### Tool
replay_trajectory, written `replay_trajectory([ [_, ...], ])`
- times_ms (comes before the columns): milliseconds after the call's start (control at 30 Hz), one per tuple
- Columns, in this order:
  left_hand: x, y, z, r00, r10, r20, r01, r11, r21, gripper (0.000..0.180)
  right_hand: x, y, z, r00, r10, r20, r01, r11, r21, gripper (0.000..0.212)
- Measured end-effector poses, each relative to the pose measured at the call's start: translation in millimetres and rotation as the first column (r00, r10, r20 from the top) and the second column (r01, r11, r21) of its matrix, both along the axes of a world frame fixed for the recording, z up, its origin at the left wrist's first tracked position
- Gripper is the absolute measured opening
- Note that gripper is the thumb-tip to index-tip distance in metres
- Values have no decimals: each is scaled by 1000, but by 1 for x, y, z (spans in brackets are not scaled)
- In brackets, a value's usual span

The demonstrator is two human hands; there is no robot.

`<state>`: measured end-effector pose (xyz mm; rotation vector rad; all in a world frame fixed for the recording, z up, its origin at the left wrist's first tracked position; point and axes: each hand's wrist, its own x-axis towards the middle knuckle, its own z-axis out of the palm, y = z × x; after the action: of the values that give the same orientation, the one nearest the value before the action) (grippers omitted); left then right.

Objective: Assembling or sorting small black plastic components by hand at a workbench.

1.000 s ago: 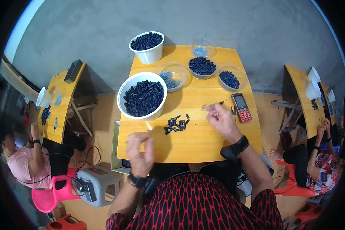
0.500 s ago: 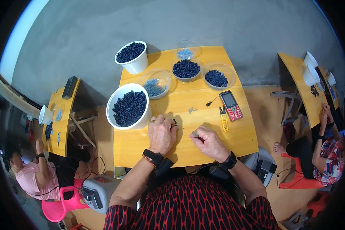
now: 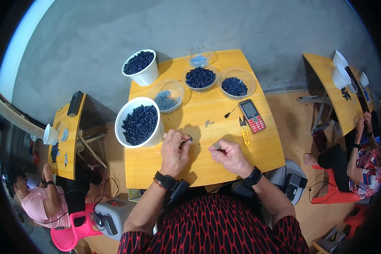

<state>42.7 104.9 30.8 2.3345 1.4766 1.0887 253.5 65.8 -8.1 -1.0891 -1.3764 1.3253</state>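
Note:
My left hand (image 3: 175,153) is closed in a pinch above the yellow table (image 3: 199,169), a small black piece (image 3: 190,139) at its thumb and fingertip. To its left stands a white bucket (image 3: 119,134) heaped with short black pieces (image 3: 139,125). My right hand (image 3: 231,157) is also closed, thumb against forefinger, around a small grey-brown piece (image 3: 217,146) whose kind I cannot make out. Between and beyond the hands lies a little pile of small grey metal parts (image 3: 208,123).
Farther back are another white bucket (image 3: 147,78), a clear bowl of metal parts (image 3: 167,100), bowls of black pieces (image 3: 200,78) (image 3: 234,86) and a bowl of bluish parts (image 3: 198,60). Yellow-handled snips (image 3: 245,134) lie by a red phone (image 3: 255,120). Other people work at side tables.
My left hand has come up off the table, and the black piece now shows at its fingertips. My right hand stays nearly where it was. The whole view has shifted slightly.

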Motion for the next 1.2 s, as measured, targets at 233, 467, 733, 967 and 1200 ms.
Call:
replay_trajectory([
  [233,-8,-34,18,676,33,737,269,919,-288,9,-3,3,14,992,1,-130,-10,997,-74,7],
  [467,-22,-55,16,336,276,901,542,726,-424,10,-24,2,38,957,93,-274,-106,994,-32,8],
  [733,-31,-65,-8,36,449,893,630,683,-369,7,-50,-9,40,936,92,-340,-134,986,-103,8],
  [967,-30,-70,-10,-134,582,802,708,622,-333,5,-64,-7,30,963,82,-255,-101,993,-64,8],
  [1200,-27,-69,-13,-90,610,787,680,615,-398,5,-69,-5,32,973,84,-216,-98,994,-54,8],
])
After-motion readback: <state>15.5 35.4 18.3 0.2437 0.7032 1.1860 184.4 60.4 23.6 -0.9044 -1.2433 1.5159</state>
